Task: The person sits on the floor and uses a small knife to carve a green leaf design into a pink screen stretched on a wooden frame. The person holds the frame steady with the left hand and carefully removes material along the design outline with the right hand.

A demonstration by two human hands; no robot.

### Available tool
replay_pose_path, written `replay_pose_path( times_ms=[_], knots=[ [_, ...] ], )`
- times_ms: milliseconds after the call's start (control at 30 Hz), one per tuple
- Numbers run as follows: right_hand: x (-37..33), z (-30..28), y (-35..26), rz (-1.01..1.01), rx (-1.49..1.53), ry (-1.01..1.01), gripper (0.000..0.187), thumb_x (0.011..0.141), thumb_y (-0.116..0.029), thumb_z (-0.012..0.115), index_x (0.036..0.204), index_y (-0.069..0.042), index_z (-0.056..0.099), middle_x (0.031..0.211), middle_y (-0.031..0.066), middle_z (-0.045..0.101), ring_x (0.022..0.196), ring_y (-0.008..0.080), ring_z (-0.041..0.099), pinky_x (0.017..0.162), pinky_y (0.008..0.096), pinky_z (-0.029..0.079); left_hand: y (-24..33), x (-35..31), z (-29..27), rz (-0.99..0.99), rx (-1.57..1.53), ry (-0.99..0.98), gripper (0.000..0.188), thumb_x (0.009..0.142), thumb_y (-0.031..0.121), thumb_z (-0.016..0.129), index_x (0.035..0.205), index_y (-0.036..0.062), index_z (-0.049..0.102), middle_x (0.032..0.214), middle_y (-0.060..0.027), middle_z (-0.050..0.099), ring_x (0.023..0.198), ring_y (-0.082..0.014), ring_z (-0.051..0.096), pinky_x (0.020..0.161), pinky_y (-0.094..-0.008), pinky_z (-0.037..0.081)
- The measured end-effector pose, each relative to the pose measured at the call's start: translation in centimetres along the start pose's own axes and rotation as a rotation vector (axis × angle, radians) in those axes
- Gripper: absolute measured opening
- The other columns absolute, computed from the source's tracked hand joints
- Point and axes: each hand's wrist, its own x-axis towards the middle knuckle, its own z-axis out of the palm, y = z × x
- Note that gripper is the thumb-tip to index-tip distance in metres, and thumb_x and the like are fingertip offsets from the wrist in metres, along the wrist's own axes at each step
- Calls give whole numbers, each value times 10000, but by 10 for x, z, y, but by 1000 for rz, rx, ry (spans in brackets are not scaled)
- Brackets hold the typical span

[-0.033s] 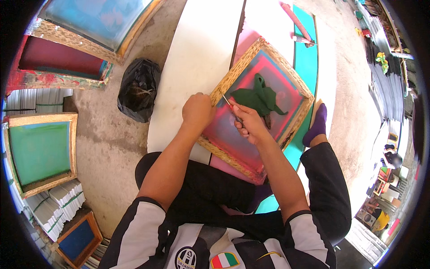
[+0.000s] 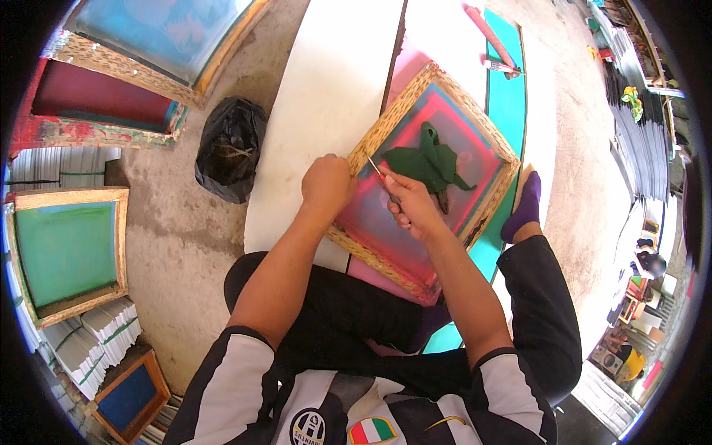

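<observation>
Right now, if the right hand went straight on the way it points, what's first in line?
Likely the upper-left bar of the wooden frame, met by the tip of the slim tool in the right hand. Depth is unclear; they may already touch.

Crumpled dark-green cloth [image 2: 424, 165] lies on rectangular wood-framed mesh screen [image 2: 391, 111]. Beyond screen: long pink cylinder [image 2: 490, 35]. Left: black plastic bag [image 2: 230, 148] on grey concrete floor [image 2: 178, 259]; farther left, green wood-framed panel [image 2: 68, 248].
</observation>
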Motion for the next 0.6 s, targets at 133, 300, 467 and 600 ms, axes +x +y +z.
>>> replay_pose_path(
  times_ms=[133,300,467,600],
  knots=[
    [-3,5,31,-520,-572,232,369,1055,-297,606,1397,-181,680,872,139,733,753,306,716,716,426,567,4,-1,-1,11,8,13,312,866,271,791,1024,4,769,1110,-198,708,1068,-364,705,887,-462,605],
    [-28,16,14,-414,-900,300,358,1044,-319,596,1392,-300,675,975,201,744,876,405,727,779,494,567,-2,-3,8,15,-25,118,324,835,289,810,966,-6,777,1033,-236,708,995,-412,713,867,-498,585],
    [-27,16,14,-462,-946,338,347,1048,-318,598,1377,-255,689,947,175,749,828,370,734,732,453,560,0,-2,8,-3,-23,105,319,846,292,808,973,0,779,1039,-226,710,1002,-406,718,864,-500,588],
    [-21,14,19,-508,-1004,339,378,1038,-369,571,1407,-343,648,880,206,739,824,432,727,740,559,578,4,-4,5,-42,-19,98,331,852,307,805,985,6,782,1052,-218,716,1006,-404,722,866,-500,590]
  ],
)
